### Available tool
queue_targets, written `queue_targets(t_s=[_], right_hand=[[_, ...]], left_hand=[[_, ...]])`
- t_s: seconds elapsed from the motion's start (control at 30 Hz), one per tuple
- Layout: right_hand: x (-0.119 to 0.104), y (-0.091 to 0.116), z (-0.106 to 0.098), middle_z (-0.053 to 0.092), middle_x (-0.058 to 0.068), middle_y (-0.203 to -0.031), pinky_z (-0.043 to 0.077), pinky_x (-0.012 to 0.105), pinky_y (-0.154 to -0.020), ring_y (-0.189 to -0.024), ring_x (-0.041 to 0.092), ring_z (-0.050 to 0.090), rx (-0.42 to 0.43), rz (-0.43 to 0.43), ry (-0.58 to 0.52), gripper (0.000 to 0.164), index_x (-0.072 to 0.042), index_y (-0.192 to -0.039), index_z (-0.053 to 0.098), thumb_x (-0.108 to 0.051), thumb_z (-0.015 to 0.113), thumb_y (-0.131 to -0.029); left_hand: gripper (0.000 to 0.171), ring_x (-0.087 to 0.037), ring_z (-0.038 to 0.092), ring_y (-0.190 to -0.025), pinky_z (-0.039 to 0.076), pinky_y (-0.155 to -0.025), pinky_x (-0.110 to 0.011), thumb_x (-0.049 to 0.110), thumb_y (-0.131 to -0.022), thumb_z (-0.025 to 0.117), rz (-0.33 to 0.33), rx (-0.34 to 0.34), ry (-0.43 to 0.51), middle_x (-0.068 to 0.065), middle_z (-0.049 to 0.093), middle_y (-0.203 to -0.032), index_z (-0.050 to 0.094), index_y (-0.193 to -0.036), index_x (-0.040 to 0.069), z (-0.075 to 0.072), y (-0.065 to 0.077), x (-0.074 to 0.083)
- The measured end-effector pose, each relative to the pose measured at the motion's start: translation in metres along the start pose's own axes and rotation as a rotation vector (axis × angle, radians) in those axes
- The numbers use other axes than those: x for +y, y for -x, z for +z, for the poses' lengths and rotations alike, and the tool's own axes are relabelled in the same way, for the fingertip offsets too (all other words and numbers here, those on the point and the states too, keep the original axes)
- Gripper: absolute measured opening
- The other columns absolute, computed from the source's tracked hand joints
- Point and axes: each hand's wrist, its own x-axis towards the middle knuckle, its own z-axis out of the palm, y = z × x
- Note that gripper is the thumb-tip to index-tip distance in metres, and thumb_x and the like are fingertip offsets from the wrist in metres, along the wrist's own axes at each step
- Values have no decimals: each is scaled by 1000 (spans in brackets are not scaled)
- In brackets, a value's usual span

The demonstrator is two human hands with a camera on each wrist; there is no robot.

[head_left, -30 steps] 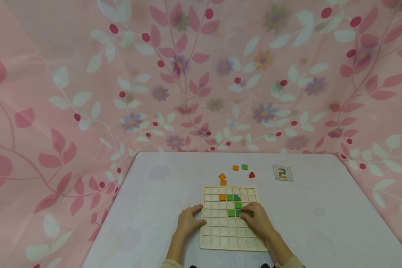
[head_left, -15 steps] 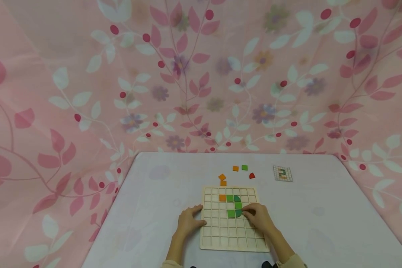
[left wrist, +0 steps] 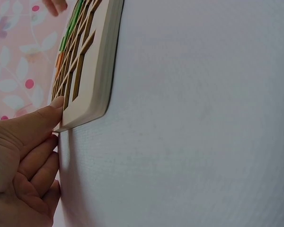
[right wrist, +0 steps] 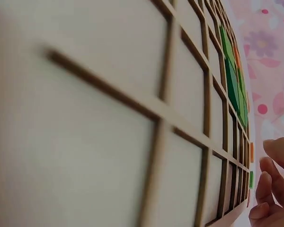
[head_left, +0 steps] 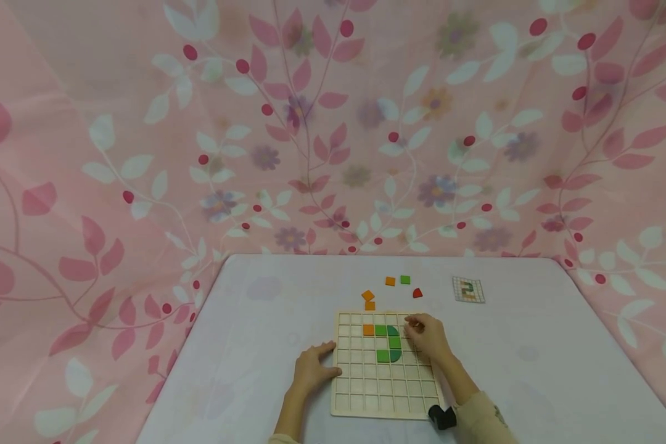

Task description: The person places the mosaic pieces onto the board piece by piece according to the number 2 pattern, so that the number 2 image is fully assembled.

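A pale wooden grid board (head_left: 366,394) lies on the table. My left hand (head_left: 311,369) holds its left edge, the thumb (left wrist: 47,116) on top of the rim and the fingers against the side. On the board sit an orange square tile (head_left: 369,330), green square tiles (head_left: 381,330) and dark green quarter-round tiles (head_left: 395,356), forming a hooked curve. Over the board's upper right part hovers my right hand (head_left: 428,336), its fingers loosely bent. In the right wrist view nothing shows between its thumb and fingers (right wrist: 265,184).
Beyond the board lie several loose orange tiles (head_left: 368,296), a green square tile (head_left: 405,280) and a red quarter-round tile (head_left: 417,293). A small gridded card (head_left: 468,290) with a coloured figure 2 lies at the back right. Floral cloth (head_left: 333,154) hangs behind the table.
My right hand has left the lower dark green quarter-round tile, now seated in its cell, and has moved up and right toward the board's far right corner. My left hand stays put.
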Motion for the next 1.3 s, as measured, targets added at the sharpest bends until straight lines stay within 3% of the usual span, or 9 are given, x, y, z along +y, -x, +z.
queue_targets(t_s=[0.27, 0.4, 0.5, 0.7, 0.87, 1.0, 1.17, 1.23, 1.3], right_hand=[[11, -48, 18, 62, 24, -95, 49, 38, -61, -69, 26, 55, -22, 2, 109, 28, 11, -104, 65, 3, 65, -77], [12, -65, 27, 61, 28, -98, 49, 52, -74, -83, 39, 58, -27, -52, 167, 28, 12, -103, 64, 4, 64, -77], [12, -74, 31, 61, 28, -100, 46, 55, -82, -94, 44, 56, -48, -82, 250, 25, 10, -102, 64, 4, 63, -78], [9, -85, 33, 57, 26, -119, 41, 56, -94, -112, 47, 47, -209, 31, 317, 29, 6, -112, 62, 0, 57, -84], [10, -89, 34, 54, 26, -125, 38, 56, -97, -119, 45, 44, -278, 38, 374, 33, 5, -117, 59, -2, 56, -85], [13, -89, 30, 48, 28, -124, 40, 56, -92, -115, 46, 42, -233, 158, 443, 36, 3, -122, 56, -7, 49, -89], [19, -84, 15, 43, 32, -117, 39, 56, -88, -109, 47, 41, -183, 387, 465, 42, 5, -127, 48, -17, 48, -91], [20, -81, 9, 45, 33, -112, 41, 56, -84, -104, 48, 45, -171, 441, 441, 41, 7, -122, 49, -19, 49, -90], [23, -78, 5, 48, 32, -106, 44, 54, -80, -96, 46, 51, -158, 438, 402, 36, 8, -115, 53, -16, 50, -88]], left_hand=[[60, -41, 54, -116, 38, -96, -58, 21, -65, 83, -2, -8, 23, -18, 61, -123, 64, -119, 4, -1, 0, 0], [60, -41, 54, -116, 37, -96, -60, 20, -65, 83, -3, -10, 31, -18, 60, -123, 64, -119, 5, -2, 1, -1], [60, -41, 53, -117, 36, -97, -60, 20, -65, 83, -10, -11, 39, -18, 60, -124, 63, -120, 5, -2, 1, 0], [60, -39, 53, -118, 37, -97, -60, 20, -66, 82, -10, -21, 39, -15, 60, -124, 63, -120, 5, -2, 1, 1], [60, -39, 54, -117, 38, -96, -59, 20, -65, 82, -1, -19, 31, -15, 61, -124, 63, -120, 4, -1, 1, 1], [60, -39, 54, -117, 37, -97, -59, 21, -66, 82, 7, -19, 40, -15, 61, -124, 63, -120, 4, 0, 0, 0], [60, -40, 54, -117, 37, -96, -60, 20, -65, 82, 6, -19, 38, -16, 61, -123, 63, -119, 4, 2, 0, 0], [60, -41, 53, -117, 37, -96, -60, 20, -65, 83, 2, -17, 32, -16, 61, -123, 63, -119, 4, 1, 0, -1], [60, -42, 53, -117, 37, -95, -61, 20, -65, 83, -2, -13, 29, -17, 61, -124, 63, -120, 4, 0, 0, -2]])
